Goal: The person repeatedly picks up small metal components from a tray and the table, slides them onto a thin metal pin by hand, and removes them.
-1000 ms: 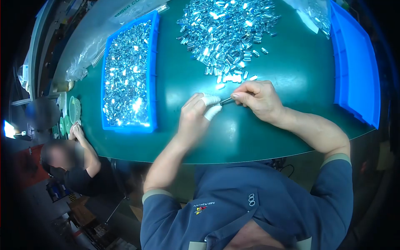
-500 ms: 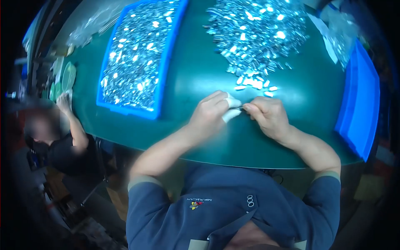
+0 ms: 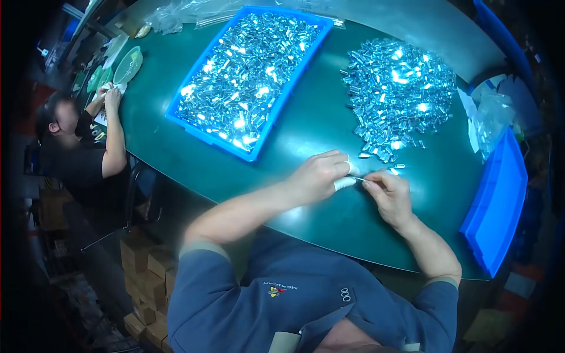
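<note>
My left hand [image 3: 322, 175] wears white covers on its thumb and forefinger and pinches a small, thin, shiny metal piece [image 3: 359, 179]. The other end of that piece meets the pinched fingertips of my right hand [image 3: 391, 195], which is bare. Both hands are over the green table, just in front of a heap of small shiny metal pieces [image 3: 400, 88]. A few loose pieces [image 3: 398, 167] lie beyond my right fingers. Finer detail of the held piece is too small to make out.
A blue tray [image 3: 254, 154] full of similar metal pieces stands left of the heap on the green table [image 3: 159, 159]. At the right edge leans another blue tray [image 3: 497, 206], near clear plastic bags [image 3: 494, 120]. On the far left a co-worker [image 3: 82, 147] sits near green bowls [image 3: 128, 66].
The view has shifted and turned, so the trays and heap appear lower and the co-worker shows more fully. My hands still hold the small piece between them; the right fingers look slightly more spread.
</note>
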### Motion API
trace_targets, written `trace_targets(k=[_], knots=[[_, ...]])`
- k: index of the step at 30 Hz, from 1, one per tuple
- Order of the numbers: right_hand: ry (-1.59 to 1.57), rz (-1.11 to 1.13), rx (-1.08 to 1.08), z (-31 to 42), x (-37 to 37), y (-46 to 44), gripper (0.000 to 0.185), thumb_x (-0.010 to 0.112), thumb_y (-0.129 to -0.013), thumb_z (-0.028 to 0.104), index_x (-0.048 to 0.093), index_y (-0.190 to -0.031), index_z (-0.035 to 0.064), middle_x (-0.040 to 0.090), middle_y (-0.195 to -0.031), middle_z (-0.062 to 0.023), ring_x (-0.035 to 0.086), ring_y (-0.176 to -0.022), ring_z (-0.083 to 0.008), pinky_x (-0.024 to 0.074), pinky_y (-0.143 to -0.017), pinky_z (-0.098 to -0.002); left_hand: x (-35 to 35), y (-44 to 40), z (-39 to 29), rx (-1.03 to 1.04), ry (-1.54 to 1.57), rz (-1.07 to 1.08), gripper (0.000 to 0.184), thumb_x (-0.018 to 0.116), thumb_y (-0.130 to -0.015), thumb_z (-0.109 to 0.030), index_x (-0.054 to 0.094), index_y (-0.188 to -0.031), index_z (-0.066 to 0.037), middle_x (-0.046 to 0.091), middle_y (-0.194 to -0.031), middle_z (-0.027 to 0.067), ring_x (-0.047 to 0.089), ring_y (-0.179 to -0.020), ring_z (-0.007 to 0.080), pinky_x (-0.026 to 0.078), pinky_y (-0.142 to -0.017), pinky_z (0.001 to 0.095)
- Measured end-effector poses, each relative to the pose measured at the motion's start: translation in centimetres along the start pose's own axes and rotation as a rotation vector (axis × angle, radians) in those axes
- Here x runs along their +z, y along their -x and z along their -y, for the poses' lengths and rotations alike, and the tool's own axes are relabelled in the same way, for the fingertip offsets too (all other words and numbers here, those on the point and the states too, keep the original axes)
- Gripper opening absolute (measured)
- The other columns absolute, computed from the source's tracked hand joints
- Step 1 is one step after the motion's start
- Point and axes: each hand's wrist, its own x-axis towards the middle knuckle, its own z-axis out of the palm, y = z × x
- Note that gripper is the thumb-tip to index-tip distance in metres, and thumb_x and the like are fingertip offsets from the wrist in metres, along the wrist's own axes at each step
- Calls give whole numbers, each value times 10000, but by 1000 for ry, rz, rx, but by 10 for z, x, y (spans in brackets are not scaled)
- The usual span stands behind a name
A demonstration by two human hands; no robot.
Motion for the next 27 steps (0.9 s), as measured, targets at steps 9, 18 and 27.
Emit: trace_targets(k=[9,18,27], knots=[[-271,-122,194,-12,-3,2,297,577,-1064,207,671,-856,18,652,-707,-22,573,-609,-68,431,-543,-240,-21,-2,-2,2,-101,-114,210,806,-809,-78,695,-985,-53,638,-849,97,628,-805,318,516,-710,427],[-296,-100,194,-5,-4,-1,281,579,-1063,196,678,-873,14,642,-695,-9,576,-615,-62,446,-551,-232,-129,-35,5,-129,-786,-532,375,785,-824,-22,677,-1182,-53,696,-1107,152,650,-1071,342,506,-937,426],[-359,-108,154,-6,-5,0,272,609,-1041,197,678,-856,10,638,-668,-20,564,-598,-82,430,-538,-263,-11,-91,46,-149,-536,-98,289,758,-855,-95,691,-1135,-66,655,-978,129,633,-922,323,509,-804,447]])
